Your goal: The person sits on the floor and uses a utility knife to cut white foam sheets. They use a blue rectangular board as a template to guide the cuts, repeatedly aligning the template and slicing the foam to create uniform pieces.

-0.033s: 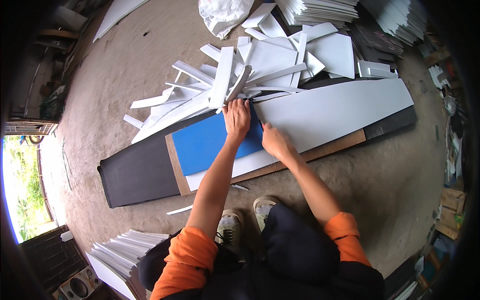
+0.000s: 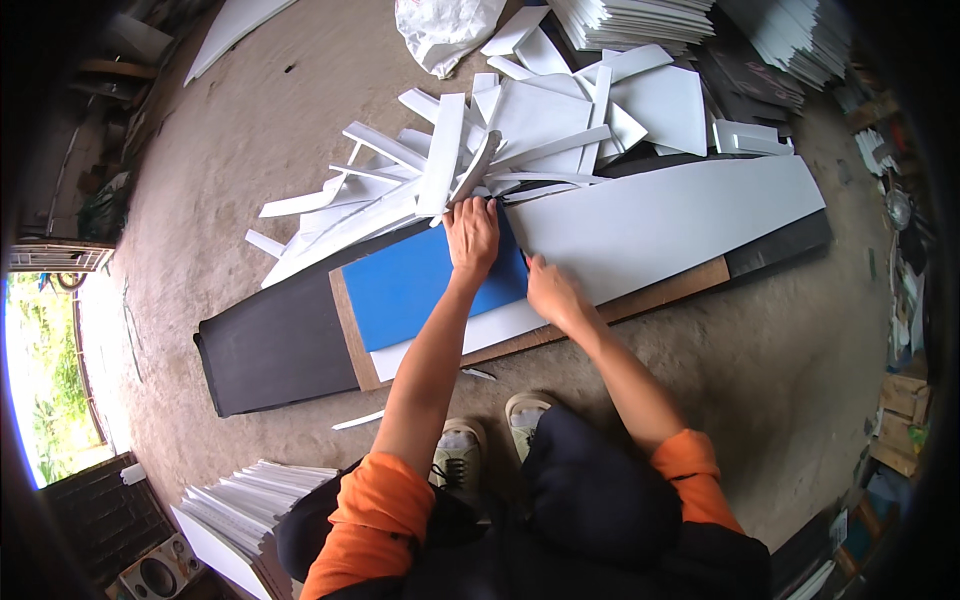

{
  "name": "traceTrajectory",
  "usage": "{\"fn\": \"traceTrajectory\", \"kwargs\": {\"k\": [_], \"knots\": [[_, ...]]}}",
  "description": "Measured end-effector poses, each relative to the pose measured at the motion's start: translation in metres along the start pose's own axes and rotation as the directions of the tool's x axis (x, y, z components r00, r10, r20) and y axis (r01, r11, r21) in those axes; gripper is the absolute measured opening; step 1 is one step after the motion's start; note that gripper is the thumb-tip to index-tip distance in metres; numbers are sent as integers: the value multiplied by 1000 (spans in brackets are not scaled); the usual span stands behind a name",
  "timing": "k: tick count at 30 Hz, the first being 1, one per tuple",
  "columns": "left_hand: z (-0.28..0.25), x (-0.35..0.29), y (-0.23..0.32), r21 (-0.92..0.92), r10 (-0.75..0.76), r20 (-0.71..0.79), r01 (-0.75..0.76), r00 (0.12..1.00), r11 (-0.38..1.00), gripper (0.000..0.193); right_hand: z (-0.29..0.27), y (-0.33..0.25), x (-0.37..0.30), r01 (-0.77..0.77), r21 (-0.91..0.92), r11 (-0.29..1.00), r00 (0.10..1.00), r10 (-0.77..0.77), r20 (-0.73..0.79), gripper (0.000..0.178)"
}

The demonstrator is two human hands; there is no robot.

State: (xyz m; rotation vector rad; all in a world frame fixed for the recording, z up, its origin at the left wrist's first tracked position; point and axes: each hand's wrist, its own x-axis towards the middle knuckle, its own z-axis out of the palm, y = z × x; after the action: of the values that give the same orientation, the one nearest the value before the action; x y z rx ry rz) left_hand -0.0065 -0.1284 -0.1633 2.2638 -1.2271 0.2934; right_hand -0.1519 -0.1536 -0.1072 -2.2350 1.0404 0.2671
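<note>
A flat blue rectangular board (image 2: 400,290) lies on a long white sheet (image 2: 660,225). My left hand (image 2: 472,235) presses down on the blue board with its fingers laid flat, the tips at the board's far edge. My right hand (image 2: 558,295) is closed at the blue board's right edge, slightly blurred. A thin dark tool (image 2: 526,260) shows at its fingers; most of it is hidden in the grip. Below the white sheet are a brown board (image 2: 350,335) and a long dark panel (image 2: 275,345).
White offcut strips and pieces (image 2: 440,150) are heaped along the far side. Stacks of white sheets (image 2: 635,20) stand behind them, beside a white bag (image 2: 445,30). Another white stack (image 2: 240,510) leans near my left leg. A thin white scrap (image 2: 358,421) lies on the floor.
My right hand has shifted very slightly toward me along the blue board's right edge. The left hand keeps its place on the board.
</note>
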Motion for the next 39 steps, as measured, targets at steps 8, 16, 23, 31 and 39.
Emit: {"fn": "traceTrajectory", "kwargs": {"k": [8, 16, 23, 31, 39], "knots": [[-1, -2, 0, 38, 0, -11, 1, 1000, 999, 22, 12, 27, -86, -17, -75, 997, 993, 26, 119, 20], [-22, -14, 8, 30, -54, -23, 54, 998, 998, 33, -11, 25, -113, -15, -51, 999, 992, 22, 125, 23], [-62, -112, 74, -104, 68, 231, -45, 971, 994, 45, 14, 38, -110, -27, -71, 997, 999, 26, -21, 24], [-74, -125, 29, 44, -29, 217, 20, 976, 999, 43, -7, 46, -110, 0, 85, 996, 989, 13, -145, 24], [-113, -132, -77, 278, -173, 159, 124, 972, 953, 38, 1, 52, -62, -34, 793, 609, 993, -72, 98, 31]]}}
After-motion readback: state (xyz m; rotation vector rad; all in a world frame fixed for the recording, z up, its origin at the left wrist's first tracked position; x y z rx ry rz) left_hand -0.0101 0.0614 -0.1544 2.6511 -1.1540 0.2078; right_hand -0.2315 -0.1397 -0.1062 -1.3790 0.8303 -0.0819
